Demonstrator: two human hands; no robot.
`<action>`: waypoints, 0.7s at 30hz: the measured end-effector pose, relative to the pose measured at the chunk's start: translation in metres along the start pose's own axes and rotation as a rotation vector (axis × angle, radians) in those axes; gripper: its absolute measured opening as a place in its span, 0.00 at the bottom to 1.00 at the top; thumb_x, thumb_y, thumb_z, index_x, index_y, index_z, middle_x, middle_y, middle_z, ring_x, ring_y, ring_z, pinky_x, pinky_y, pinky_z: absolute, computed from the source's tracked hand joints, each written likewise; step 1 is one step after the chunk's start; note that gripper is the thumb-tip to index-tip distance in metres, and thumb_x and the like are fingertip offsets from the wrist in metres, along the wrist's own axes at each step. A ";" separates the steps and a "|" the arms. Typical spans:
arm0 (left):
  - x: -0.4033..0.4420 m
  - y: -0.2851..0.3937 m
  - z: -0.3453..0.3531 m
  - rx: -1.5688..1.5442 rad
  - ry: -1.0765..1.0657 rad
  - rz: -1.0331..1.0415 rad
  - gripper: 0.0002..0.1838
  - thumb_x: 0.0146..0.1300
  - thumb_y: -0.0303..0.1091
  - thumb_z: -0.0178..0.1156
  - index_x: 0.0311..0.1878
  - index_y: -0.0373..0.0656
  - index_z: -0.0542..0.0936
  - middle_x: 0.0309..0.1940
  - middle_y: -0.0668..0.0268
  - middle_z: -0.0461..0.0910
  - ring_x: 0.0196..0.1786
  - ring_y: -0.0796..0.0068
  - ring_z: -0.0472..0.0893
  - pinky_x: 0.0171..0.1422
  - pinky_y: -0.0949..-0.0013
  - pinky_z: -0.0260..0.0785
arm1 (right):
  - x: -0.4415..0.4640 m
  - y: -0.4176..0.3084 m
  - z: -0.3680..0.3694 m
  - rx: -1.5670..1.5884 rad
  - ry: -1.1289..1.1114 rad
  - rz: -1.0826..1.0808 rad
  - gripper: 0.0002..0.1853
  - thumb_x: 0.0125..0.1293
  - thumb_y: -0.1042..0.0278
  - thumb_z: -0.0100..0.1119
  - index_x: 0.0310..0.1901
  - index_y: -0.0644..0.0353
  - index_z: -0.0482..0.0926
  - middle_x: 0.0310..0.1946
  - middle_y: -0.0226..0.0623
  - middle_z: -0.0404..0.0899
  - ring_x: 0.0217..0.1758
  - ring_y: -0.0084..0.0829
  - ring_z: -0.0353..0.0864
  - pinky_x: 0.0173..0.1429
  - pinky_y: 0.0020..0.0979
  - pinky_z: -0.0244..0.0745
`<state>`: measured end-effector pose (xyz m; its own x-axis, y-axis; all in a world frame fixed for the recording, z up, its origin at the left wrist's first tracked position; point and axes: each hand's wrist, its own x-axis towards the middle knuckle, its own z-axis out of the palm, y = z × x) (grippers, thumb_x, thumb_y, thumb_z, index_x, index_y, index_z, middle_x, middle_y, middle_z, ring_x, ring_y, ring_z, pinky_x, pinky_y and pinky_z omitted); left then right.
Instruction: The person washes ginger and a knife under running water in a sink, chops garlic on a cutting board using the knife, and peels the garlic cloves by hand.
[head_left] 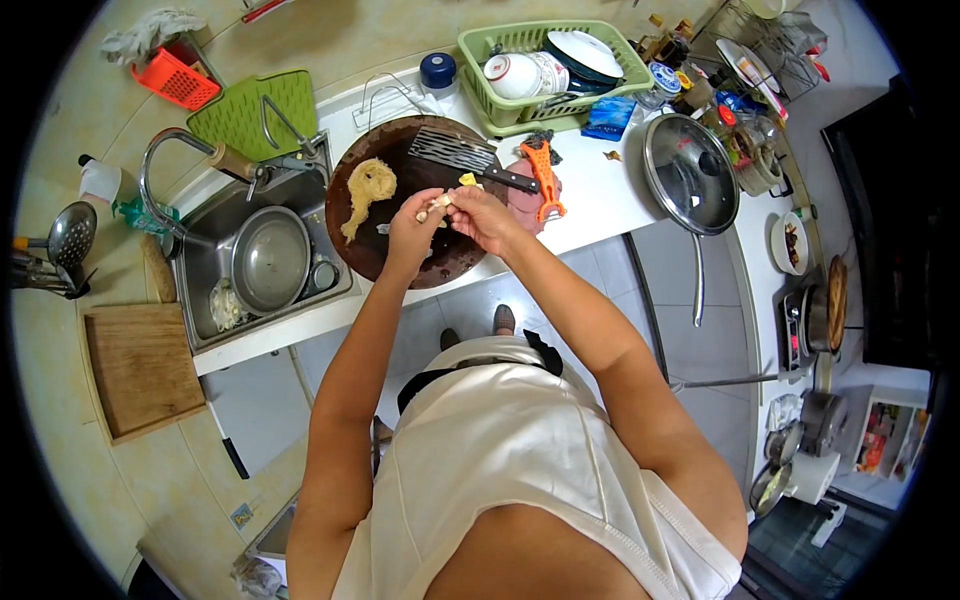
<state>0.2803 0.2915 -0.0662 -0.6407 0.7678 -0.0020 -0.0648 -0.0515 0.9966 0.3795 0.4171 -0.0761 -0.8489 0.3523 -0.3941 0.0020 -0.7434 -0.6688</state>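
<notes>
Above the round dark cutting board (pixel 345 215), my left hand (pixel 412 225) and my right hand (pixel 482 218) meet, both with closed fingers. Between their fingertips are small pale pieces that look like garlic cloves (pixel 436 207). A cleaver (pixel 465 157) with a dark handle lies across the far right of the board. To the left of my hands a tan, loofah-like scrubber (pixel 370 190) rests on the board. An orange peeler (pixel 544 180) lies on a pink item at the board's right edge. Small yellow bits (pixel 467 180) are close to the cleaver.
On the left is a sink (pixel 205 220) holding a metal basin (pixel 270 260). A green dish rack (pixel 490 110) stands behind the board. Right of it are a lidded pan (pixel 690 172), its handle pointing toward me, and several jars. A wooden tray (pixel 145 370) lies at the left.
</notes>
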 end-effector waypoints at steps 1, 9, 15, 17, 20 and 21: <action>0.000 -0.001 -0.001 0.065 -0.005 0.026 0.13 0.64 0.26 0.58 0.52 0.37 0.79 0.41 0.69 0.80 0.42 0.83 0.77 0.48 0.78 0.68 | 0.000 0.002 0.003 -0.063 0.038 -0.032 0.07 0.68 0.65 0.60 0.42 0.57 0.75 0.31 0.31 0.80 0.30 0.21 0.80 0.38 0.22 0.80; -0.003 0.008 -0.002 0.415 0.026 0.179 0.12 0.60 0.26 0.62 0.47 0.36 0.81 0.42 0.63 0.80 0.43 0.77 0.79 0.49 0.73 0.70 | -0.001 0.005 0.006 -0.127 0.091 -0.038 0.07 0.66 0.71 0.60 0.43 0.63 0.76 0.32 0.33 0.81 0.31 0.22 0.81 0.39 0.23 0.81; -0.006 0.016 0.004 0.529 0.079 0.274 0.10 0.59 0.27 0.60 0.44 0.35 0.80 0.37 0.55 0.80 0.39 0.57 0.81 0.45 0.63 0.72 | -0.013 -0.006 0.013 -0.247 0.125 -0.041 0.05 0.67 0.74 0.57 0.40 0.66 0.77 0.30 0.36 0.81 0.30 0.24 0.81 0.37 0.24 0.81; -0.005 0.014 0.004 0.544 0.073 0.311 0.10 0.60 0.26 0.59 0.44 0.35 0.80 0.37 0.54 0.80 0.39 0.55 0.81 0.45 0.62 0.72 | -0.015 -0.009 0.015 -0.309 0.130 -0.055 0.05 0.68 0.75 0.56 0.39 0.67 0.77 0.30 0.37 0.81 0.29 0.25 0.81 0.36 0.25 0.82; -0.005 0.017 0.005 0.569 0.075 0.345 0.09 0.60 0.26 0.59 0.44 0.36 0.79 0.37 0.54 0.80 0.40 0.55 0.81 0.45 0.62 0.72 | -0.014 -0.009 0.016 -0.380 0.122 -0.098 0.05 0.68 0.75 0.54 0.39 0.68 0.76 0.30 0.37 0.81 0.28 0.25 0.81 0.33 0.25 0.82; -0.005 0.018 0.006 0.577 0.077 0.353 0.09 0.60 0.26 0.58 0.44 0.36 0.79 0.38 0.54 0.80 0.40 0.55 0.81 0.45 0.62 0.72 | -0.013 -0.008 0.016 -0.399 0.129 -0.106 0.05 0.68 0.75 0.54 0.39 0.68 0.76 0.30 0.37 0.81 0.27 0.25 0.81 0.32 0.25 0.81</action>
<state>0.2871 0.2903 -0.0480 -0.6028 0.7186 0.3467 0.5630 0.0752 0.8231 0.3822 0.4092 -0.0553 -0.7821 0.5020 -0.3693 0.1443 -0.4305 -0.8910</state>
